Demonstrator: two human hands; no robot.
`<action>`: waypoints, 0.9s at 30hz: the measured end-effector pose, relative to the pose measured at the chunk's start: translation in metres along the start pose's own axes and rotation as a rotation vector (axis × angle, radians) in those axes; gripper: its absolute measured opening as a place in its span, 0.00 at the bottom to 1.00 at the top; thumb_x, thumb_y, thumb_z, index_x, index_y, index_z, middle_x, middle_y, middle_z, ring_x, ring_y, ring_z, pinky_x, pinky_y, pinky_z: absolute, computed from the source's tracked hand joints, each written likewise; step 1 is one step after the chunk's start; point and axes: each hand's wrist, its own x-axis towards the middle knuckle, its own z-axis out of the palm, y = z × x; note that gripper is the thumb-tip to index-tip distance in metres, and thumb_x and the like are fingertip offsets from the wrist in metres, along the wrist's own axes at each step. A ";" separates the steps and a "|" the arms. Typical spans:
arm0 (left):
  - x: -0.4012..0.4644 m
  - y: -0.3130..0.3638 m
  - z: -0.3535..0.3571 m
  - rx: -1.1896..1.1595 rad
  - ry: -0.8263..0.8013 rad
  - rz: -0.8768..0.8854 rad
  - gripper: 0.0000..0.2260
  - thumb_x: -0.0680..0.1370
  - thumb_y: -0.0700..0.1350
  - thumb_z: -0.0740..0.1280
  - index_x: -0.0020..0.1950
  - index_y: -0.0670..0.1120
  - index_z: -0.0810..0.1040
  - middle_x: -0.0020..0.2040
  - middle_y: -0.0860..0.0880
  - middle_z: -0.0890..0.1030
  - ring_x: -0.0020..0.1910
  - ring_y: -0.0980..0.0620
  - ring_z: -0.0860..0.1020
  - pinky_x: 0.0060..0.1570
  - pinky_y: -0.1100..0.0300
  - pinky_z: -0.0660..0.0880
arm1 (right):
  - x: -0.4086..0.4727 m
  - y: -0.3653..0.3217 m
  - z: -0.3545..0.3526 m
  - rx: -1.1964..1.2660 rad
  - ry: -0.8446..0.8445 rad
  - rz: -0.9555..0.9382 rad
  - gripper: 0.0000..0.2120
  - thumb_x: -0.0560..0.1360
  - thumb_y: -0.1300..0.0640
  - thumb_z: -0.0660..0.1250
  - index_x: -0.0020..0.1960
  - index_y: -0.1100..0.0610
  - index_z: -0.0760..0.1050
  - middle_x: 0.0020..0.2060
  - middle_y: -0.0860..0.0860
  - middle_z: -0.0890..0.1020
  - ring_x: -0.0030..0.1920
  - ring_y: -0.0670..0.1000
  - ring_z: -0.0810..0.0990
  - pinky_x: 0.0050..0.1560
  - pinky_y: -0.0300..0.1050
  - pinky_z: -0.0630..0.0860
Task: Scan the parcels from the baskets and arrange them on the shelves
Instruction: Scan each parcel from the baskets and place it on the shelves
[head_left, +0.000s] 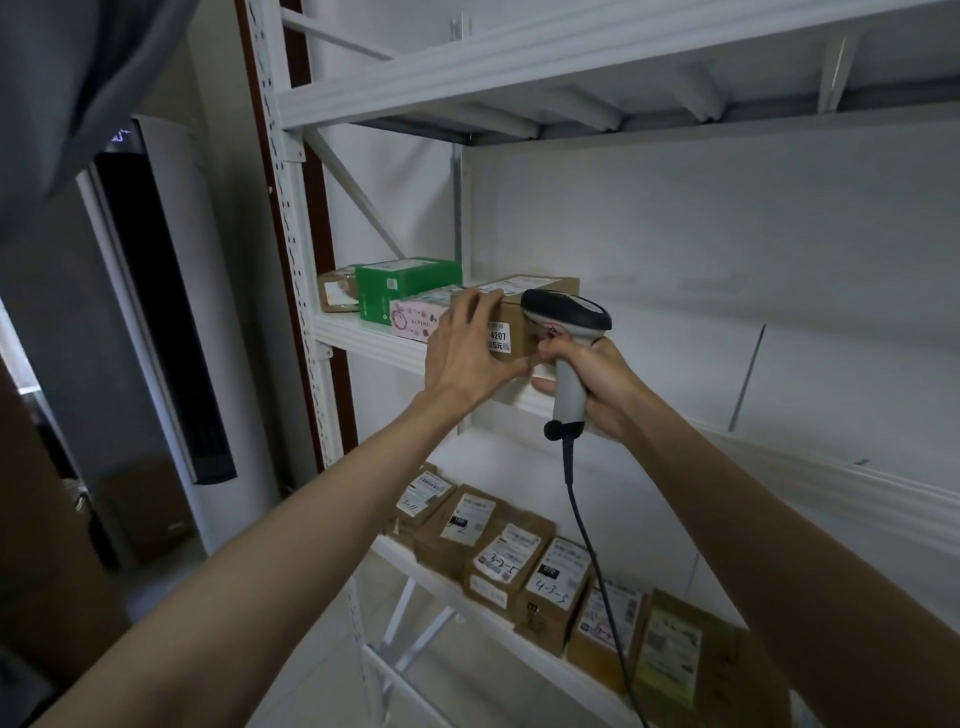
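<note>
Shelving step: brown parcel (524, 322) at middle shelf (363, 332) edge, left hand (467, 353) flat-fingered against it; right hand (597, 384) grips scanner (566, 332). Next, likely push it back beside pink box (415, 317).

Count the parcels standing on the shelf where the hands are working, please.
4: a brown box at far left, a green box, a pink patterned box, and the brown box under the left hand. Others may be hidden behind.

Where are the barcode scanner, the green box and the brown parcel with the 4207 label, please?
barcode scanner (569, 312), head view, on its dark head.
green box (405, 286), head view, on its front face.
brown parcel (540, 286), head view, on its top face.
</note>
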 end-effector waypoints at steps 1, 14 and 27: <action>0.001 -0.001 0.001 0.014 -0.008 0.001 0.43 0.69 0.64 0.76 0.78 0.50 0.62 0.76 0.46 0.63 0.70 0.43 0.69 0.68 0.44 0.71 | 0.001 0.001 0.001 -0.005 0.005 0.002 0.15 0.76 0.66 0.70 0.63 0.61 0.78 0.50 0.52 0.86 0.50 0.49 0.84 0.58 0.58 0.82; 0.005 -0.009 -0.005 0.102 -0.137 -0.013 0.48 0.69 0.61 0.77 0.82 0.53 0.54 0.82 0.47 0.56 0.78 0.40 0.59 0.75 0.40 0.62 | -0.007 0.001 0.011 -0.067 0.123 0.016 0.13 0.76 0.68 0.68 0.60 0.61 0.78 0.45 0.53 0.82 0.46 0.49 0.80 0.60 0.59 0.81; -0.089 0.039 -0.011 -0.230 -0.105 0.232 0.24 0.72 0.51 0.76 0.65 0.47 0.75 0.61 0.47 0.73 0.58 0.47 0.74 0.57 0.47 0.75 | -0.133 0.002 -0.014 -0.205 0.308 -0.046 0.11 0.75 0.66 0.72 0.56 0.58 0.79 0.44 0.54 0.83 0.41 0.49 0.80 0.44 0.48 0.85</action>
